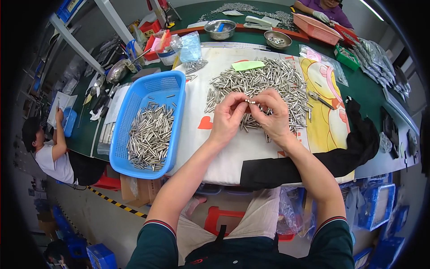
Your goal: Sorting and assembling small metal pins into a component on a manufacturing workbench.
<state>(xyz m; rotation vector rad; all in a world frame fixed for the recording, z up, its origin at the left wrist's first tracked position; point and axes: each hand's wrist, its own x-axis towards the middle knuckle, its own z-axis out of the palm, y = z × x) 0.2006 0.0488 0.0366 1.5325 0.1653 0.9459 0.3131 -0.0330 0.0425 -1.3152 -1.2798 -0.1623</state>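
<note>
My left hand [227,117] and my right hand [274,115] meet over the near edge of a wide pile of metal pins [277,76]. Pinched between the fingertips of both hands are several small metal pins [249,101], their shiny ends turned toward me. The rest of their length is hidden by the fingers. Left of my forearm stands a blue plastic basket [117,130] with a heap of similar metal pins [152,134] inside. A light green paper slip [248,66] lies on the far part of the pile.
A plier-like tool [320,100] lies right of the pile. Black cloth [286,172] crosses the table's near edge. Steel bowls [220,29] and a pink basket [317,28] stand at the back. One person [53,152] sits at left, another [329,13] works at far right.
</note>
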